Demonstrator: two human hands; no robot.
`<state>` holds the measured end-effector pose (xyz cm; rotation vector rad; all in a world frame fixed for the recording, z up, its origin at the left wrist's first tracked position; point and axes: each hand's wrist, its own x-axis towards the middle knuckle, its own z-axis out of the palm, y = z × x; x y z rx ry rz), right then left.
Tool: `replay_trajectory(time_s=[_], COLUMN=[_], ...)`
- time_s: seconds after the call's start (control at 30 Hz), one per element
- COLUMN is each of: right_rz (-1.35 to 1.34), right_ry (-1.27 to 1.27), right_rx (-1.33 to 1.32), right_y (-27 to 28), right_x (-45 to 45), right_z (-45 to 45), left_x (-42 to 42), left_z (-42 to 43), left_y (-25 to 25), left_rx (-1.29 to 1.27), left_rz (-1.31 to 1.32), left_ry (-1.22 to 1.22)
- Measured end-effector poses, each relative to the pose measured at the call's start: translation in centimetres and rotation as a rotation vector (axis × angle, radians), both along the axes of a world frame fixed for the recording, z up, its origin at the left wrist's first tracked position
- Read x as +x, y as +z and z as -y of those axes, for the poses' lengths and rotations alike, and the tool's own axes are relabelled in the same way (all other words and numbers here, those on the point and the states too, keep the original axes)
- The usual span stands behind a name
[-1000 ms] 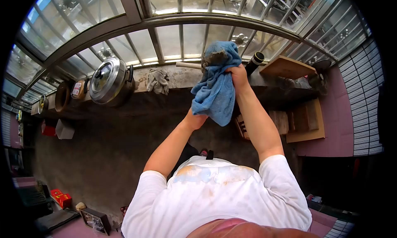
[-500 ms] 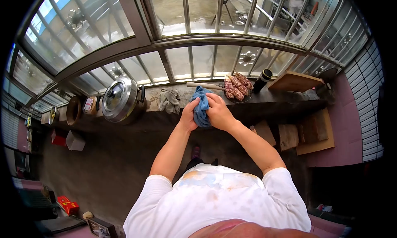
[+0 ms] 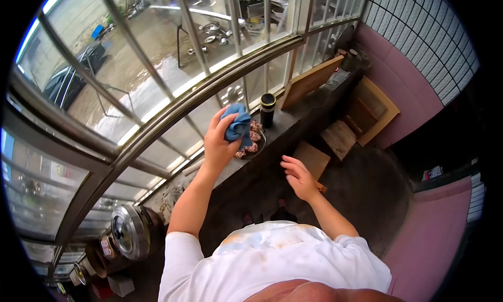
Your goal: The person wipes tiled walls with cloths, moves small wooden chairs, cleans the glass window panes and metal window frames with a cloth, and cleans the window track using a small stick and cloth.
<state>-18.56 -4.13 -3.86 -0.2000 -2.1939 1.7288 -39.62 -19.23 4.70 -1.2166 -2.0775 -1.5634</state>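
Observation:
A bunched blue cloth (image 3: 238, 125) is in the grip of my left hand (image 3: 219, 144), raised near the window rail. Behind and partly under the cloth lie reddish speckled pieces (image 3: 253, 142) in a dish on the ledge. Lower and to the right, my right hand (image 3: 298, 177) hangs in the air with its fingers apart and nothing in it. A black bottle (image 3: 268, 110) stands upright on the ledge, just right of the cloth.
Barred windows (image 3: 204, 82) run behind the ledge. A lidded metal pot (image 3: 130, 232) is at the lower left. A wooden board (image 3: 312, 81) leans beyond the bottle. Wooden boxes (image 3: 339, 138) stand below the ledge at right, near a pink wall (image 3: 414, 84).
The view has turned to the right. Both hands were together on the cloth; now my right hand has let go and moved away, while my left hand holds it up by the window.

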Motion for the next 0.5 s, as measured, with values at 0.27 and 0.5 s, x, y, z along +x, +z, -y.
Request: replay_trajectory(time_s=[0.27,0.5], right_rz=[-0.011,0.005], right_ry=[-0.494,-0.64], right_rx=[-0.337,-0.315], right_y=[-5.2,-5.6], right_x=[8.5,7.7], right_z=[-11.2,-17.8], left_x=[-8.4,-14.5], left_z=[-24.8,-40.8], left_y=[7.7,-0.4], left_rx=[-0.044,-0.366], left_rz=[-0.782,-0.775], left_ry=[0.068,0.204])
